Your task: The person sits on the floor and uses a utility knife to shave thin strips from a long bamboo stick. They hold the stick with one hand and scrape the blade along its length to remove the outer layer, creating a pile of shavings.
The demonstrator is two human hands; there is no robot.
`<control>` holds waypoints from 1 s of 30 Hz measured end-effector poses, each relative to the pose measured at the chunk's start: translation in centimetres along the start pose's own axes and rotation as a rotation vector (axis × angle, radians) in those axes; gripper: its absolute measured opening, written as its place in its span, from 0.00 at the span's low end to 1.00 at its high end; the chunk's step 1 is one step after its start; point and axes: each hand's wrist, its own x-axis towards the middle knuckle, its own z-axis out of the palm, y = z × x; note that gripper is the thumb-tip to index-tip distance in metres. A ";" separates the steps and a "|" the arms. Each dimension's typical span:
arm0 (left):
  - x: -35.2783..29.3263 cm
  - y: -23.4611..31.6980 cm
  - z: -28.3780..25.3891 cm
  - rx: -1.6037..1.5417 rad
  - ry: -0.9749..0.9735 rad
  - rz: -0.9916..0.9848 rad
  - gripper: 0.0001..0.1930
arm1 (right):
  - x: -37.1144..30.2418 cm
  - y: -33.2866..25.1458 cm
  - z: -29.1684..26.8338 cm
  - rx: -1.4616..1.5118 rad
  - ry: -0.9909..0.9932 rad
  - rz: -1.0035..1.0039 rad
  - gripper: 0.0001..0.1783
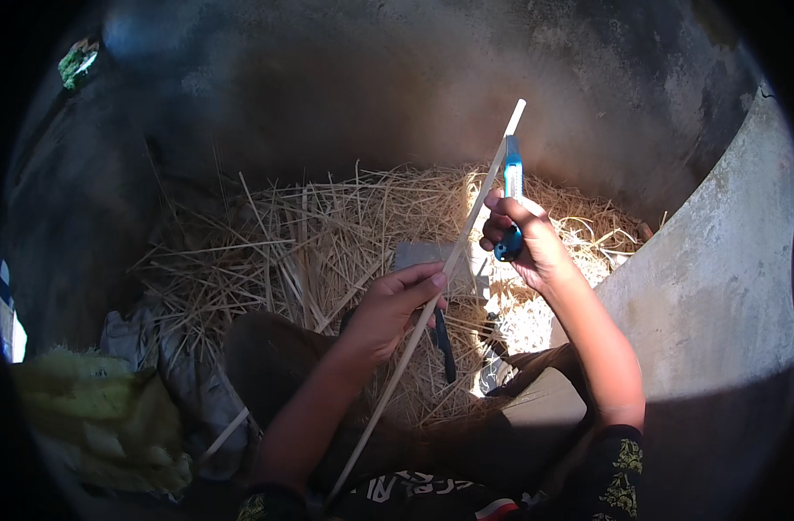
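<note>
A long, thin, pale strip (pixel 397 373), looking like split bamboo or wood, slants from my lap up to the right. My left hand (pixel 388 308) pinches it near the middle between thumb and fingers. My right hand (pixel 529 239) is closed round a blue utility knife (pixel 513 181), pointing upward. The knife's front end lies against or very close to the strip, a little below its upper tip. Whether the blade cuts into it, I cannot tell. Beneath my left hand, between my legs, is a dark, slender tool (pixel 444 347), partly hidden.
Shavings and thin strips (pixel 301 247) are heaped ahead of me, with a flat grey block (pixel 419 253) among them. A dark curved wall (pixel 327 95) rises behind; a pale concrete surface (pixel 718 269) slopes at right. Yellowish sacking (pixel 93 417) lies at left.
</note>
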 end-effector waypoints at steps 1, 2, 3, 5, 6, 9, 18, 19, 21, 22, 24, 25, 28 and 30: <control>-0.2 -0.6 0.0 -0.012 -0.010 -0.014 0.19 | -0.1 -0.2 1.2 0.060 0.068 0.033 0.18; 0.0 -0.9 0.1 -0.026 -0.028 -0.020 0.19 | 0.1 -0.4 1.5 0.088 0.042 0.031 0.16; 0.1 -1.3 0.2 -0.039 -0.046 -0.026 0.20 | -0.2 -0.5 1.9 0.090 0.054 0.031 0.15; 0.2 -1.2 0.6 -0.066 -0.045 -0.043 0.20 | -0.2 -0.7 1.4 0.162 0.025 -0.003 0.12; 0.2 -1.2 0.6 -0.080 -0.042 -0.051 0.20 | -0.4 -0.8 1.1 0.133 0.049 -0.010 0.12; 1.0 -0.8 -1.8 0.069 -0.031 -0.020 0.22 | -0.7 -1.4 1.0 0.043 0.106 -0.029 0.14; -0.4 -0.9 -0.2 0.621 -0.293 -0.412 0.26 | 1.6 -3.8 -5.6 0.025 0.287 -0.180 0.15; -0.8 -1.2 -0.2 0.623 -0.410 -0.413 0.25 | 2.2 -4.0 -6.9 0.026 0.291 -0.199 0.14; -1.3 -1.8 -0.2 0.618 -0.651 -0.409 0.24 | 2.8 -4.4 -9.2 0.018 0.330 -0.256 0.13; -1.4 -2.3 -0.7 0.605 -0.671 -0.395 0.23 | 2.9 -4.6 -9.6 -0.084 0.409 -0.275 0.13; -1.2 -3.5 -1.7 0.580 -0.709 -0.367 0.22 | 3.1 -5.0 -10.3 -0.288 0.563 -0.312 0.13; -1.2 -3.4 -1.3 0.544 -0.647 -0.343 0.21 | 3.2 -5.0 -10.9 -0.331 0.595 -0.313 0.13; -0.7 -3.4 -0.5 0.459 -0.416 -0.233 0.19 | 3.1 -4.9 -11.9 -0.192 0.822 -0.402 0.15; 0.3 -4.7 -1.6 0.428 -0.182 -0.108 0.18 | 2.8 -4.5 -10.4 -0.730 0.770 -0.480 0.15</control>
